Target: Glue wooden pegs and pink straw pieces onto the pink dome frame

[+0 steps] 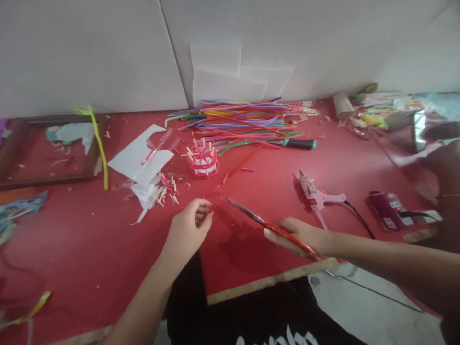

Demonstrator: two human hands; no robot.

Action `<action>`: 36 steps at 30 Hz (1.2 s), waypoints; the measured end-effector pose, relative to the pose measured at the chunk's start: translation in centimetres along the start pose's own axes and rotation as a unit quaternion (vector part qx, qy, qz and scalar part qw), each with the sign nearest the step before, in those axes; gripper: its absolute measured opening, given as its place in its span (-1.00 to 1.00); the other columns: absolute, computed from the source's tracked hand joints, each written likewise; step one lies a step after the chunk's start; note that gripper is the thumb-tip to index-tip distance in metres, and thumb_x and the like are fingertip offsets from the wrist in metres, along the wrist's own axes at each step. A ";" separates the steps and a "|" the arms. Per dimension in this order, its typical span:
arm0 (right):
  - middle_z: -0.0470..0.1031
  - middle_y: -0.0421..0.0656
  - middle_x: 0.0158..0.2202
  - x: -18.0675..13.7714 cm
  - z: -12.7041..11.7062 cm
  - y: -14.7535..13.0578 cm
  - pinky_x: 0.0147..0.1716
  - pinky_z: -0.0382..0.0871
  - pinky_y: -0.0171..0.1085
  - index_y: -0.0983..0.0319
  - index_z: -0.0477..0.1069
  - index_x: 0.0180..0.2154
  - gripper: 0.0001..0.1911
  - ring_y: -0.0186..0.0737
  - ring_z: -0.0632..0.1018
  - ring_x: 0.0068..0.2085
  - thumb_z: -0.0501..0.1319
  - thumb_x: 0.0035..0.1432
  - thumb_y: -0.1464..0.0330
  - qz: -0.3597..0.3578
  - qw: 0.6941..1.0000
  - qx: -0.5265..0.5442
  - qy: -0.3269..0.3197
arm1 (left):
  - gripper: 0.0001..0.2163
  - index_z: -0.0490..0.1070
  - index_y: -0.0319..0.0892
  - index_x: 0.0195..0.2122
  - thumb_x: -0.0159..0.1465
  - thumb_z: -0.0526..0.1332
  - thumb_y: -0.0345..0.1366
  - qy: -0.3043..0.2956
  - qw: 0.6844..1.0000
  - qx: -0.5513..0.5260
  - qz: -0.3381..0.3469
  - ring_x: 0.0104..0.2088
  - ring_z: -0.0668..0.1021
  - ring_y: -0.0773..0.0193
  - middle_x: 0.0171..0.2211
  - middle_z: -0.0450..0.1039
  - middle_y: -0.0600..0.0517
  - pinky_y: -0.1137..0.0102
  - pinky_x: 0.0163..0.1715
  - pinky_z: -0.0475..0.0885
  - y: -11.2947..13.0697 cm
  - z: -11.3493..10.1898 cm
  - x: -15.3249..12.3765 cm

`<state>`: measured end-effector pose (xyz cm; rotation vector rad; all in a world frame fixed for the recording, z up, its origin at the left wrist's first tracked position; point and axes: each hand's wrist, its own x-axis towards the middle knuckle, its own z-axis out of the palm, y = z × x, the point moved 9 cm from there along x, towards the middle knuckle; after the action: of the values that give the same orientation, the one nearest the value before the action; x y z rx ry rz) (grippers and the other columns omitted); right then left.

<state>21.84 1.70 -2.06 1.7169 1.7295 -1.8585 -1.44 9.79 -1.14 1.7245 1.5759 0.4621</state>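
My left hand is closed to a pinch, thumb against fingers, on a thin red strip above the counter. The strip's free end slants away and rightward, just left of the tip of the scissors. My right hand is wrapped around their red handles; blades appear together, long axis running from handles, near right, to tip, far left, apart from the strip.

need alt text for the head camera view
A person's left hand pinches a thin red strip while the right hand holds red-handled scissors over a red table. Beyond are a pink craft piece with pale pegs and a pile of colorful pipe cleaners; a pink glue gun lies at right.
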 end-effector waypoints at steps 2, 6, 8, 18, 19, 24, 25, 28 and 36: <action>0.02 -0.34 -0.62 0.1 -1.5 0.0 -0.57 -0.03 -0.33 0.18 0.04 -0.56 -0.38 -0.41 0.10 -0.57 0.11 0.20 -0.18 -0.007 0.999 -0.029 0.044 | -0.83 0.46 -0.11 -0.16 0.26 0.17 -0.27 0.004 0.999 0.021 0.026 -0.30 0.70 0.18 -0.31 0.64 0.01 0.33 -0.23 0.61 0.4 -0.1 0.4; 0.07 -0.33 -0.63 0.5 -5.7 -0.7 -0.58 -0.03 -0.34 0.18 0.15 -0.57 -0.41 -0.40 0.14 -0.58 0.16 0.15 -0.16 -0.025 0.975 -0.163 0.147 | -0.82 0.50 -0.15 -0.16 0.30 0.13 -0.35 0.024 0.993 0.081 0.086 -0.23 0.67 0.06 -0.22 0.63 -0.07 0.18 -0.16 0.58 1.6 0.0 1.5; 0.20 -0.30 -0.64 0.7 -8.1 -1.2 -0.57 0.02 -0.34 0.19 0.28 -0.54 -0.50 -0.36 0.24 -0.58 0.24 0.11 -0.08 -0.018 0.952 -0.235 0.196 | -0.82 0.51 -0.15 -0.16 0.30 0.13 -0.39 0.035 0.986 0.111 0.117 -0.21 0.65 0.02 -0.21 0.61 -0.09 0.14 -0.16 0.56 2.2 0.2 2.0; 0.59 -0.04 -0.20 0.8 -17.4 -3.6 -0.44 0.13 -0.27 0.17 0.46 -0.35 -0.78 -0.05 0.53 -0.22 0.32 0.05 0.17 -0.026 0.856 -0.347 0.382 | -0.79 0.44 -0.17 -0.03 0.31 0.20 -0.39 0.125 0.952 0.199 0.194 0.01 0.55 -0.13 -0.01 0.52 -0.21 0.01 0.02 0.45 3.1 -0.7 1.7; 0.59 -0.03 -0.18 0.9 -18.0 -3.7 -0.43 0.15 -0.27 0.18 0.47 -0.34 -0.79 -0.04 0.53 -0.19 0.31 0.05 0.18 -0.032 0.849 -0.347 0.397 | -0.79 0.44 -0.16 -0.03 0.31 0.20 -0.39 0.124 0.952 0.200 0.197 0.00 0.56 -0.12 -0.02 0.53 -0.20 0.01 0.02 0.46 3.0 -0.7 1.8; 0.59 -0.06 -0.24 1.7 -20.5 -3.5 -0.36 0.25 -0.27 0.22 0.49 -0.25 -0.84 -0.09 0.56 -0.24 0.24 0.11 0.33 -0.044 0.830 -0.316 0.458 | -0.83 0.47 -0.15 -0.10 0.32 0.17 -0.42 0.114 0.954 0.185 0.208 -0.12 0.61 -0.05 -0.13 0.60 -0.16 0.08 -0.06 0.49 3.0 0.1 2.7; 0.60 -0.06 -0.25 2.0 -21.2 -3.4 -0.34 0.27 -0.27 0.24 0.49 -0.21 -0.82 -0.08 0.57 -0.24 0.23 0.12 0.35 -0.041 0.825 -0.306 0.473 | -0.84 0.47 -0.14 -0.11 0.32 0.16 -0.43 0.113 0.955 0.177 0.211 -0.14 0.62 -0.03 -0.15 0.61 -0.14 0.10 -0.07 0.50 3.0 0.3 2.9; 0.60 -0.07 -0.25 3.3 -23.1 -3.3 -0.28 0.36 -0.23 0.25 0.51 -0.13 -0.79 -0.04 0.59 -0.19 0.22 0.20 0.36 -0.026 0.814 -0.281 0.507 | -0.82 0.47 -0.14 -0.11 0.34 0.13 -0.44 0.115 0.956 0.150 0.224 -0.13 0.62 0.03 -0.15 0.61 -0.12 0.17 -0.07 0.52 3.0 0.6 3.2; 0.48 -0.06 0.07 7.6 -25.6 -2.5 -0.04 0.53 -0.02 0.26 0.41 0.08 -0.63 -0.07 0.56 -0.01 0.24 0.34 0.21 -0.023 0.830 -0.246 0.500 | -0.82 0.47 -0.17 -0.13 0.40 0.07 -0.35 0.146 0.952 0.106 0.248 -0.08 0.61 0.04 -0.14 0.61 -0.13 0.16 0.00 0.51 3.1 -0.3 2.7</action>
<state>33.59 25.66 0.81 2.5496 2.2221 -0.2934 0.99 12.61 0.71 2.3170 1.4123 0.8532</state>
